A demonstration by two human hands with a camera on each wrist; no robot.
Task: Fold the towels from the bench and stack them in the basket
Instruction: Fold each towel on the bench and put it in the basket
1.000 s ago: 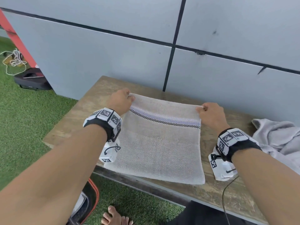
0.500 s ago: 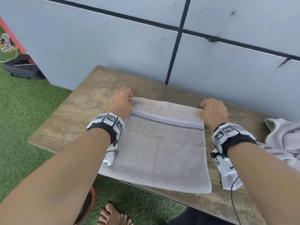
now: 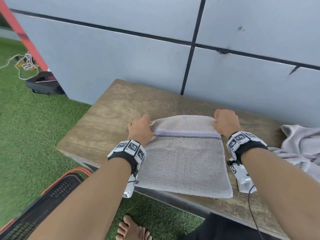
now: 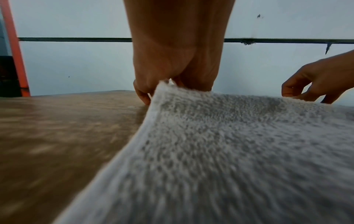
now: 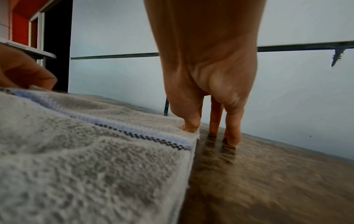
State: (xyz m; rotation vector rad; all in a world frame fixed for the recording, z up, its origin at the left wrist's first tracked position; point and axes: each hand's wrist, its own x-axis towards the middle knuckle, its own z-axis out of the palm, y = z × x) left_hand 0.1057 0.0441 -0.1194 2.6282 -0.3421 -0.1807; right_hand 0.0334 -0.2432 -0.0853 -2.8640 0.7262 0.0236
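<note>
While both hands are working at its far edge, the towel [image 3: 183, 158] is lying folded on the wooden bench [image 3: 107, 122], its near edge reaching just past the bench's front lip at 6 o'clock. The left hand [image 3: 140, 129] is pinching the far left corner at about 10 o'clock of the cloth, and the left wrist view is showing that corner lifted off the wood between thumb and fingers [image 4: 142, 94]. The right hand [image 3: 225, 122] is pinching the far right corner at about 2 o'clock; in the right wrist view the thumb is pressing into the hem while two other fingers [image 5: 232, 136] are pointing down at the wood just beside the cloth. Between the two hands the far edge is bowing up slightly, and a lilac stripe with a dark checked line is running across the towel just below it.

Another pale towel [image 3: 301, 149] is lying crumpled on the bench at 3 o'clock, apart from the folded one. Down at 7 o'clock a black basket [image 3: 52, 196] with an orange rim is sitting on the green turf [image 3: 34, 135], and a bare foot [image 3: 133, 229] is showing at 6 o'clock. Behind the bench a grey panelled wall [image 3: 121, 58] is standing.
</note>
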